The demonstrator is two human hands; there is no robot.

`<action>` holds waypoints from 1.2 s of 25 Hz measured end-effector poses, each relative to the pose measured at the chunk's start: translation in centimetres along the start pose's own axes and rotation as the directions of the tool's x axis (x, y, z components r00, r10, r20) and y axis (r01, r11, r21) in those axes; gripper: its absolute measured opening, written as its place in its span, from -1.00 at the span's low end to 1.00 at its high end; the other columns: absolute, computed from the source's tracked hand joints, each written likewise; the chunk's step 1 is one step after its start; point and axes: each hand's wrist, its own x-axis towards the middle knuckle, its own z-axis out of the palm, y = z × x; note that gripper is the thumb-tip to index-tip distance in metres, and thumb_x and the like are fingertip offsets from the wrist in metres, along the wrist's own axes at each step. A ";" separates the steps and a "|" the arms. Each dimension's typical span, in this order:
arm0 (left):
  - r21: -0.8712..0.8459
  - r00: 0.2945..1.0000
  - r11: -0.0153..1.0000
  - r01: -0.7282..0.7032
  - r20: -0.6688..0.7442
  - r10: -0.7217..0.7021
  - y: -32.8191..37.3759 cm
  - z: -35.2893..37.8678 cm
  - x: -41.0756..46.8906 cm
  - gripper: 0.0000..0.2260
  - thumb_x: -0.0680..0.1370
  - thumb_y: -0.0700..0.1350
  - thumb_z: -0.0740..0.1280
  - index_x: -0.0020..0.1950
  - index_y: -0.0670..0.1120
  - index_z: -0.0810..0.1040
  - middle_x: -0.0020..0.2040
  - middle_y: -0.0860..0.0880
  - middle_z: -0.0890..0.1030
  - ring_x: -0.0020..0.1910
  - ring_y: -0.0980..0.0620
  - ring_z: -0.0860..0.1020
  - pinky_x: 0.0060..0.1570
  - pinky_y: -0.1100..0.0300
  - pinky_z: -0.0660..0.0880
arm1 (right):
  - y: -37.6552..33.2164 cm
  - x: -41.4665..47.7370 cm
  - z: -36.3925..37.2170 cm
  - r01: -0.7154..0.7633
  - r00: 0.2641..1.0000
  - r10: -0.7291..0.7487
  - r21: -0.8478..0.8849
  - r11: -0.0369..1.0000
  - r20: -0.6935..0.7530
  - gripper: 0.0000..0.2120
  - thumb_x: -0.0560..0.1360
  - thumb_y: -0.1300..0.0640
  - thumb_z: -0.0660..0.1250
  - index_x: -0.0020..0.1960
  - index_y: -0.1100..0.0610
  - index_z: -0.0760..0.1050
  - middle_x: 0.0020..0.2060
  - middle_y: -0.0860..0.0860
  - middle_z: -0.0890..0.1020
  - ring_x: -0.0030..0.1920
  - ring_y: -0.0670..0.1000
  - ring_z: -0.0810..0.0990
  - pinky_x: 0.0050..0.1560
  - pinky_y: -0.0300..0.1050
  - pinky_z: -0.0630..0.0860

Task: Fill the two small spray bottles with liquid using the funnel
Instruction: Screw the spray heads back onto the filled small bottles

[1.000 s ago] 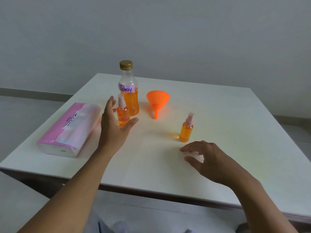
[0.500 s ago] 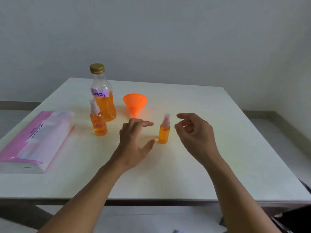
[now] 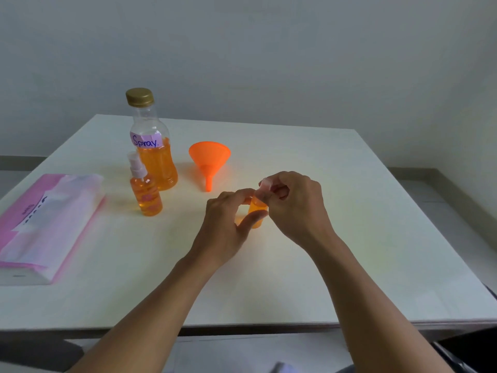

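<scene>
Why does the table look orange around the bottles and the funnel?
In the head view, light passing through the orange funnel, the big labelled bottle and the small spray bottles tints the white table; the hands look slightly soft.

funnel point(image 3: 209, 160): bright orange
large bottle point(image 3: 153, 146): clear, orange liquid, gold cap, lilac label
standing spray bottle point(image 3: 145, 193): orange, pale pinkish top
held spray bottle point(image 3: 257, 212): orange, top possibly pink
tissue pack point(image 3: 43, 222): pink and white
bench point(image 3: 349, 211): cream white
</scene>
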 end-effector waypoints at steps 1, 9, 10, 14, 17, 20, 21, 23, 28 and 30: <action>0.016 1.000 1.000 -0.003 0.023 0.003 0.0 -0.1 -0.1 -0.48 0.48 0.33 0.16 0.32 0.10 0.50 0.14 0.08 0.62 0.15 0.04 0.51 0.15 0.15 0.40 | 0.0 -0.1 -0.1 0.005 1.000 -0.005 -0.020 1.000 0.005 -0.85 0.53 0.26 0.42 -0.15 0.05 0.66 -0.13 -0.10 0.71 -0.18 -0.17 0.67 -0.26 -0.45 0.53; -0.026 0.996 0.998 -0.065 0.064 0.067 1.1 -0.9 -0.5 -0.68 0.59 0.01 0.33 0.34 0.08 0.48 0.16 0.05 0.63 0.13 0.03 0.55 0.05 0.21 0.51 | -0.3 -0.8 -2.0 0.021 0.998 -0.023 0.040 0.999 0.055 -0.63 0.50 0.32 0.38 -0.30 -0.11 0.61 -0.27 -0.26 0.70 -0.21 -0.23 0.67 -0.27 -0.44 0.52; -0.027 0.994 0.996 -0.084 0.065 0.086 1.2 -0.9 -0.5 -0.69 0.58 -0.02 0.34 0.33 0.09 0.48 0.15 0.06 0.64 0.10 0.08 0.55 0.02 0.34 0.46 | -0.3 -0.9 -2.1 0.022 0.998 -0.024 0.047 0.999 0.061 -0.66 0.51 0.30 0.38 -0.29 -0.09 0.62 -0.24 -0.26 0.71 -0.20 -0.21 0.67 -0.26 -0.41 0.54; -0.068 0.990 0.994 -0.081 0.108 0.088 1.4 -1.1 -0.2 -0.69 0.59 -0.07 0.33 0.30 0.17 0.44 0.13 0.12 0.62 0.09 0.31 0.47 -0.10 0.70 0.27 | 0.1 -1.1 -2.5 0.008 0.997 -0.018 0.129 0.992 0.079 -0.87 0.54 0.25 0.40 -0.15 0.08 0.65 -0.19 -0.14 0.72 -0.21 -0.18 0.66 -0.20 -0.29 0.57; -0.124 0.983 0.991 -0.049 0.170 0.070 1.5 -1.4 -0.1 -0.69 0.61 -0.07 0.31 0.29 0.25 0.41 0.07 0.29 0.57 0.05 0.52 0.43 -0.08 0.68 0.30 | 0.6 -1.0 -3.1 -0.013 0.991 -0.014 0.195 0.981 0.135 -0.94 0.56 0.23 0.41 -0.08 0.17 0.64 -0.12 -0.10 0.73 -0.23 -0.19 0.66 -0.19 -0.31 0.54; -0.140 0.974 0.990 -0.016 0.223 0.048 1.3 -1.6 0.0 -0.66 0.62 -0.10 0.29 0.26 0.32 0.39 0.05 0.32 0.54 0.04 0.56 0.42 -0.09 0.66 0.32 | 0.7 -0.9 -3.5 0.003 0.984 -0.044 0.229 0.973 0.173 -0.90 0.61 0.19 0.38 -0.05 0.16 0.65 -0.12 -0.07 0.73 -0.23 -0.14 0.65 -0.18 -0.26 0.52; -0.144 0.968 0.990 0.008 0.249 0.028 1.2 -1.8 0.0 -0.66 0.63 -0.10 0.28 0.25 0.33 0.39 0.07 0.29 0.54 0.06 0.55 0.43 -0.10 0.66 0.33 | 0.7 -0.8 -3.9 0.011 0.981 -0.065 0.281 0.960 0.181 -0.88 0.63 0.18 0.36 -0.04 0.16 0.65 -0.12 -0.04 0.74 -0.22 -0.11 0.65 -0.18 -0.24 0.52; -0.162 0.954 0.983 0.087 0.299 -0.035 0.7 -2.1 0.0 -0.67 0.64 -0.07 0.26 0.32 0.32 0.42 0.19 0.23 0.56 0.19 0.36 0.48 -0.02 0.55 0.36 | 0.8 -0.5 -4.9 -0.001 0.977 -0.087 0.416 0.909 0.194 -0.86 0.62 0.12 0.37 0.01 0.16 0.67 -0.13 0.03 0.74 -0.15 -0.02 0.67 -0.17 -0.20 0.53; -0.391 0.929 0.897 0.206 0.367 -0.053 1.0 -2.4 -0.2 -0.63 0.64 0.15 0.16 0.45 0.24 0.31 0.27 0.13 0.56 0.30 0.15 0.48 0.24 0.18 0.42 | 1.8 0.1 -6.0 -0.134 0.987 0.071 0.487 0.863 0.146 -0.86 0.58 0.16 0.43 0.00 0.23 0.70 0.05 -0.04 0.75 -0.18 -0.06 0.67 -0.13 -0.20 0.57; -0.493 0.926 0.835 0.245 0.374 -0.051 1.8 -2.3 -0.3 -0.64 0.63 0.19 0.12 0.44 0.26 0.29 0.22 0.04 0.58 0.25 0.05 0.53 0.24 0.12 0.44 | 2.3 0.1 -6.2 -0.158 0.987 0.144 0.424 0.892 0.065 -0.89 0.57 0.19 0.42 0.04 0.17 0.70 -0.05 -0.06 0.76 -0.21 -0.06 0.70 -0.15 -0.21 0.58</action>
